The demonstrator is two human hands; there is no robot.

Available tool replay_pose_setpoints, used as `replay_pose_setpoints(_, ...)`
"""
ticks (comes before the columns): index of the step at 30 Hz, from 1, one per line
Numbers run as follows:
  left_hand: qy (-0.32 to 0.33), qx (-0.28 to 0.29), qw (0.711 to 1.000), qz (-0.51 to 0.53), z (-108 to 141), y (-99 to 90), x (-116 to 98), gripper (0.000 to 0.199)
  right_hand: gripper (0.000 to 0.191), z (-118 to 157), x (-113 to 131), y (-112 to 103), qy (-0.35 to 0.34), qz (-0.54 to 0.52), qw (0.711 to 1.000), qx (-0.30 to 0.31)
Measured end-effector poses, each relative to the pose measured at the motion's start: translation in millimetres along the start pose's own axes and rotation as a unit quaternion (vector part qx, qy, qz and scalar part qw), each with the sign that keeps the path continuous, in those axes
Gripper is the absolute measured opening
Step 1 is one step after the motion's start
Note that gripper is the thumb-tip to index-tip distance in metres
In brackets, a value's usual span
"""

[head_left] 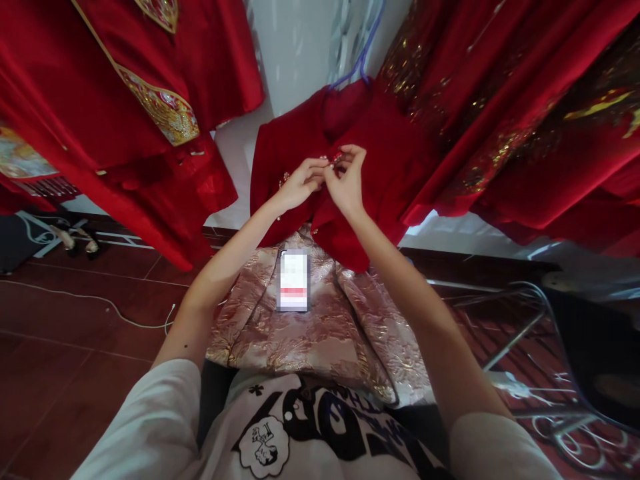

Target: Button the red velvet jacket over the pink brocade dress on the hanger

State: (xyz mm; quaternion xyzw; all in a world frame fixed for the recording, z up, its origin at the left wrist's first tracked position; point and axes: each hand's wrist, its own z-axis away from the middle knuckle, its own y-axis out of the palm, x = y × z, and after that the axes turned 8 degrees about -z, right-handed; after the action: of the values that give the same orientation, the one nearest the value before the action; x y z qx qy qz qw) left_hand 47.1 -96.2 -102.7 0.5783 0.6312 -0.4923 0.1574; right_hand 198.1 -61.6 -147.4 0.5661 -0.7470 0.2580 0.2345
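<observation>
In front of me a dark red garment [285, 143] hangs from a purple hanger [357, 70], its lower edge reaching my lap. My left hand [303, 183] and my right hand [347, 180] meet over its front, fingertips pinched together. Between them is a small red beaded trim piece [336, 159] with pale beads. Whether it is fixed to the garment, I cannot tell. Beside my left hand, a beaded decoration [284, 180] shows on the red cloth. A phone [293, 281] with a lit, blurred screen lies on the pink-gold brocade cloth [320, 347] over my lap.
Red embroidered garments [200, 53] hang at the left, and red garments with gold sequins [500, 133] at the right. A metal-framed black chair [595, 347] stands at the right. A white cable [125, 317] crosses the tiled floor [60, 373], near high-heeled shoes [80, 240].
</observation>
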Motion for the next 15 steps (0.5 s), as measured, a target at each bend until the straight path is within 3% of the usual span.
replay_pose_setpoints(3, -0.009, -0.021, 1.000, -0.004, 33.7, -6.2, 8.6, 0.023, 0.063, 42.3, 16.7, -2.3, 0.009, 0.017, 1.000, 0.018)
replay_pose_setpoints(8, -0.010, -0.030, 0.999, -0.041, 79.2, -33.1, 50.9, 0.020, 0.060, 100.8, 14.4, -35.9, 0.088, -0.003, 0.995, 0.038)
replay_pose_setpoints(11, -0.001, -0.045, 0.996, -0.073, 85.7, -51.6, 77.3, 0.021, 0.047, 108.0, 20.8, -64.2, 0.079, -0.010, 0.997, 0.016)
replay_pose_setpoints(15, 0.016, -0.063, 0.992, -0.108, 82.8, -60.2, 96.9, 0.031, 0.025, 96.5, 55.6, -88.8, 0.040, 0.004, 0.998, 0.041)
